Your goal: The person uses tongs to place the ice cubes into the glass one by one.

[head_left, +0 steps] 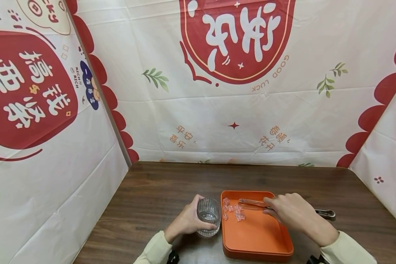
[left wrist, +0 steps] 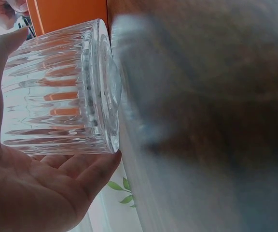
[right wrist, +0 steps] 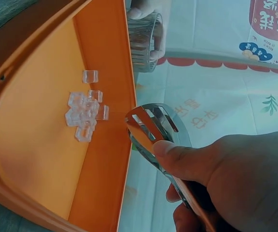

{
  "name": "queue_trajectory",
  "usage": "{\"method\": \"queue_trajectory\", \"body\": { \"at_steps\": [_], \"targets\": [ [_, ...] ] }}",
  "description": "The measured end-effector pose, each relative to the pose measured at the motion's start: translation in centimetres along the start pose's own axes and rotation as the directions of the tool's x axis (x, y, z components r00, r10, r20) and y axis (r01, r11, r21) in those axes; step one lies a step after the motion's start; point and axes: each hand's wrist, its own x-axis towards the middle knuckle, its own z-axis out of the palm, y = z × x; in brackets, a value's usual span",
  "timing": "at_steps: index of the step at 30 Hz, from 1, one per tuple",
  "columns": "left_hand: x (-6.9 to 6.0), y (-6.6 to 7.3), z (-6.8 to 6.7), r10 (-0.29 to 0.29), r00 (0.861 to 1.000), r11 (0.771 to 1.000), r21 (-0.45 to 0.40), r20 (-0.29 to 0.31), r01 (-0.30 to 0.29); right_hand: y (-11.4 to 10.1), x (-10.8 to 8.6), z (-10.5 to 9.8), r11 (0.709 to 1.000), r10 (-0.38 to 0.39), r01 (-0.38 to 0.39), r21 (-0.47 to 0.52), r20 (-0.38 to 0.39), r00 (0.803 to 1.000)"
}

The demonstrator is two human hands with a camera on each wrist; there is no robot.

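A clear ribbed glass [head_left: 208, 211] is beside the left wall of a shallow orange tray [head_left: 255, 236]. My left hand [head_left: 189, 219] grips it, with the thumb on one side and the fingers on the other in the left wrist view. I cannot tell whether its base [left wrist: 107, 87] touches the table. Several clear pinkish cubes [head_left: 238, 212] lie clustered near the tray's left wall. My right hand [head_left: 292, 212] holds metal tongs [right wrist: 148, 125] over the tray's far right part. The tongs' slotted tips point left towards the cubes, apart from them.
The brown wooden table [head_left: 145, 205] extends left of the glass and behind the tray. A printed white cloth [head_left: 234, 110] hangs along the table's back edge, with more cloth at the left and right sides.
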Motion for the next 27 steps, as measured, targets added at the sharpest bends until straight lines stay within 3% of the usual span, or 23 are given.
{"method": "queue_trajectory", "body": {
  "at_steps": [27],
  "targets": [
    [0.0, -0.1, 0.0, -0.002, 1.0, 1.0, -0.011, 0.005, 0.002, -0.3, 1.3, -1.6, 0.999, -0.04, 0.036, -0.026, -0.172, 0.984]
  ]
}}
